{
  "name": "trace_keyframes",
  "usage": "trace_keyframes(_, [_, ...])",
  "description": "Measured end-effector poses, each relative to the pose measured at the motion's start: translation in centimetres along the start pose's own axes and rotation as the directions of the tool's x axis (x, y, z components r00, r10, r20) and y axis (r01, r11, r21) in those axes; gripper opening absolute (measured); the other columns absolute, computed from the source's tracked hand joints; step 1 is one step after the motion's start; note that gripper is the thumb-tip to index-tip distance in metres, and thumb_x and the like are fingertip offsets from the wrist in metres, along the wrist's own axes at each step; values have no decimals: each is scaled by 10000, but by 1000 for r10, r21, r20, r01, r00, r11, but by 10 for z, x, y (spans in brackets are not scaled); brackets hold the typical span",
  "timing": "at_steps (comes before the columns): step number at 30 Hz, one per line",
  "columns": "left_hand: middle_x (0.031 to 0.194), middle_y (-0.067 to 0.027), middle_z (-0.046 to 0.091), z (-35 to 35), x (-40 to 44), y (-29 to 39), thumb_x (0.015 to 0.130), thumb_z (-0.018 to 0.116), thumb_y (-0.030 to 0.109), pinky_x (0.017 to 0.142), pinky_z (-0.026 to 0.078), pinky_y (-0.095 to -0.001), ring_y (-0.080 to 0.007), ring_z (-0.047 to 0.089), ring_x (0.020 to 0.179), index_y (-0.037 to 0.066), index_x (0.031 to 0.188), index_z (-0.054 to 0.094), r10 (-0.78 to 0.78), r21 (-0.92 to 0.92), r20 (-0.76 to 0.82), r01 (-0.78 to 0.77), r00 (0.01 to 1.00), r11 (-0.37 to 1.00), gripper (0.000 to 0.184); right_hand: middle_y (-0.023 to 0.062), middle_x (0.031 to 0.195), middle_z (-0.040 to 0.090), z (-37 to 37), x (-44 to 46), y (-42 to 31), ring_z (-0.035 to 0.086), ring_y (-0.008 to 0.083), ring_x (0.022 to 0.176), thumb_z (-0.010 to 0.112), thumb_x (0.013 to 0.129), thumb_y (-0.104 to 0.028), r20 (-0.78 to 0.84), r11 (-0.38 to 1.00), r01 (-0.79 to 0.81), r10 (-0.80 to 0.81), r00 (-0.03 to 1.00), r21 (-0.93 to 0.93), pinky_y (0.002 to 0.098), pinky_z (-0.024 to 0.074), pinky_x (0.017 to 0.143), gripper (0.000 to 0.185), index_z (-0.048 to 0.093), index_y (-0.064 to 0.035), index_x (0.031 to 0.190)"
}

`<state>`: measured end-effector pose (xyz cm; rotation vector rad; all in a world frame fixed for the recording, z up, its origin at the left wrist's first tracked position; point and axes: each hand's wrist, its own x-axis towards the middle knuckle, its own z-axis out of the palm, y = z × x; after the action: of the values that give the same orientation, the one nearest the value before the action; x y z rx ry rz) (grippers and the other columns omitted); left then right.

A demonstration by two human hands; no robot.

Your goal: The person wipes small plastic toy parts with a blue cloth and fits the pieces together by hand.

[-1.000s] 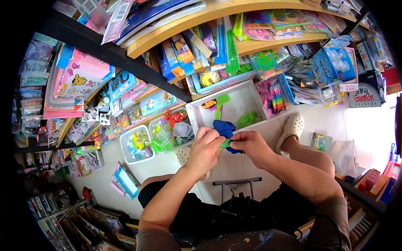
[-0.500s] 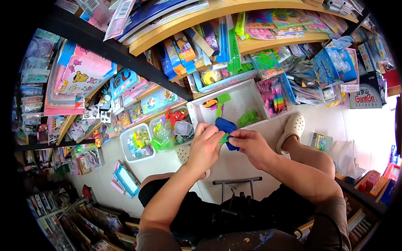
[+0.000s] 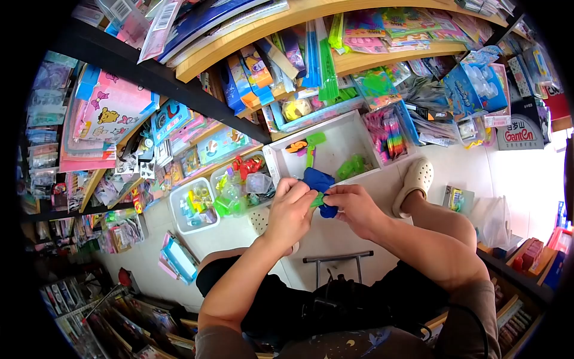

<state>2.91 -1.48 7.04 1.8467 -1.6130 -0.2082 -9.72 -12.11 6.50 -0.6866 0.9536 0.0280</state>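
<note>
Close to the white box's near edge, my left hand pinches the green part of a small blue-and-green item, whose kind I cannot make out. My right hand grips its blue part from the other side, fingers closed. The blue part looks soft or folded, and fingers hide much of the item. Just beyond lies the white box, which holds a green T-shaped plastic piece, an orange-and-black piece and bright green pieces.
Left of the box stand a bin of mixed toys and a white tub of small items. Stocked wooden shelves rise ahead. A blue open carton lies on the floor, and a metal stool frame stands between the legs.
Both hands keep hold of the blue-and-green item with nearly the same grip. The whole view has shifted slightly; nothing was put down or picked up.
</note>
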Motion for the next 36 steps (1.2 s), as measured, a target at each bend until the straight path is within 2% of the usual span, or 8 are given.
trace_keyframes(5, [766, -71, 547, 0, 0, 1, 574, 687, -38, 682, 428, -337, -270, 489, 791, -8, 832, 639, 20, 31, 2, -20, 1000, 999, 265, 11, 734, 563, 1, 2, 2, 510, 108, 691, 605, 773, -127, -18, 993, 78, -80, 997, -91, 262, 400, 624, 94, 601, -34, 786])
trace_keyframes(8, [770, -72, 548, 2, -1, 0, 573, 692, -31, 677, 426, -332, -273, 489, 787, 2, 831, 642, 16, -7, -11, -16, 1000, 1000, 265, 28, 705, 576, -4, 9, 5, 530, 116, 650, 602, 751, -101, -5, 846, 222, -256, 967, -484, 274, 410, 582, 94, 587, -18, 793])
trace_keyframes(11, [778, -70, 552, 3, -4, -3, 594, 693, -33, 683, 426, -316, -253, 503, 784, 8, 836, 644, -58, -76, -34, 55, 998, 996, 251, 77, 646, 563, 0, 9, 4, 527, 139, 604, 595, 725, -91, 84, 590, 440, -532, 842, -677, 302, 418, 561, 117, 569, 19, 754])
trace_keyframes(14, [777, -64, 549, 0, -2, -1, 642, 697, -17, 701, 428, -292, -224, 516, 791, 14, 824, 648, -276, -297, 5, 265, 961, 917, 191, 101, 639, 553, 2, 14, -1, 517, 152, 580, 593, 718, -83, 158, 281, 594, -800, 579, -754, 306, 418, 547, 111, 564, 18, 755])
trace_keyframes(17, [819, -32, 533, -5, -3, -9, 696, 698, -5, 731, 423, -249, -144, 520, 827, 5, 854, 643, -444, -641, 178, 446, 878, 625, 167, 167, 670, 598, 0, 12, -25, 579, 327, 602, 605, 692, -126, 48, 377, 569, -804, 593, -731, 392, 456, 552, 156, 567, 14, 751])
trace_keyframes(19, [853, -19, 524, -6, -5, -12, 704, 694, -8, 749, 421, -240, -125, 517, 842, 2, 873, 639, -491, -812, 273, 472, 827, 344, 179, 159, 643, 586, 0, 8, -39, 556, 279, 543, 590, 706, -108, -14, 485, 593, -782, 623, -643, 368, 443, 527, 141, 561, 17, 765])
trace_keyframes(25, [903, -41, 508, -7, -7, -18, 712, 681, -8, 783, 416, -257, -130, 503, 856, 13, 888, 643, -362, -902, 325, 401, 874, 160, 182, 65, 743, 563, -6, 5, -48, 524, 86, 660, 525, 840, -49, 39, 570, 661, -742, 669, -487, 241, 433, 580, 90, 534, 21, 895])
trace_keyframes(36, [1043, -79, 488, -8, -7, -23, 679, 721, 34, 805, 438, -275, -139, 511, 896, 9, 863, 646, -230, -908, 404, 420, 885, 19, 201, 90, 737, 560, -5, 4, -47, 565, 158, 664, 523, 862, -93, 142, 529, 649, -705, 695, -547, 288, 455, 613, 100, 538, 6, 868])
